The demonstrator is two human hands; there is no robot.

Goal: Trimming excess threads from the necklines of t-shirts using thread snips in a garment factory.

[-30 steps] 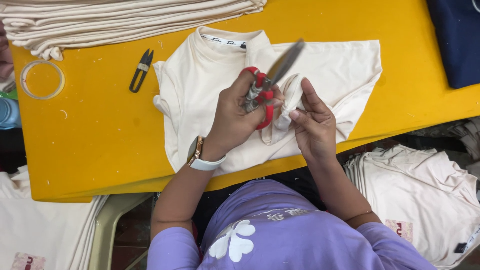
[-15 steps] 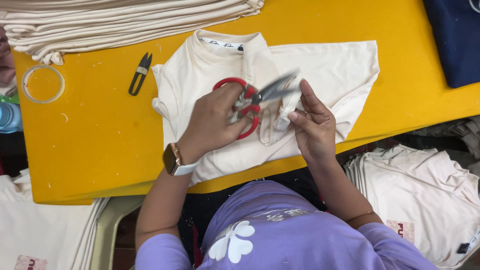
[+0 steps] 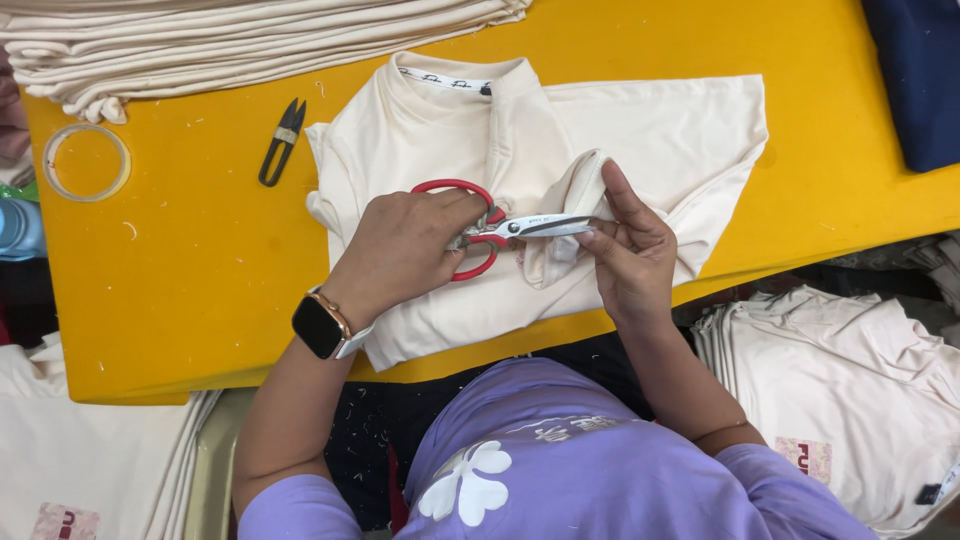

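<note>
A cream shirt [image 3: 650,130] lies folded on the yellow table [image 3: 200,270], collar away from me. My left hand [image 3: 400,250], with a dark smartwatch on the wrist, grips red-handled scissors [image 3: 500,228]; their blades point right and lie almost level. My right hand [image 3: 630,260] pinches a raised fold of the shirt's fabric [image 3: 575,195] right at the blade tips. The blades look nearly closed against the fabric.
Small black thread snips [image 3: 282,140] lie left of the shirt. A clear tape ring [image 3: 87,162] sits at the table's left edge. A stack of cream garments [image 3: 250,35] spans the far side, dark blue cloth [image 3: 915,70] lies far right, and more cream shirts [image 3: 850,390] are piled below right.
My left hand has lowered the scissors from pointing up to lying level, blades now at the fabric fold held by my right hand, which stayed in place.
</note>
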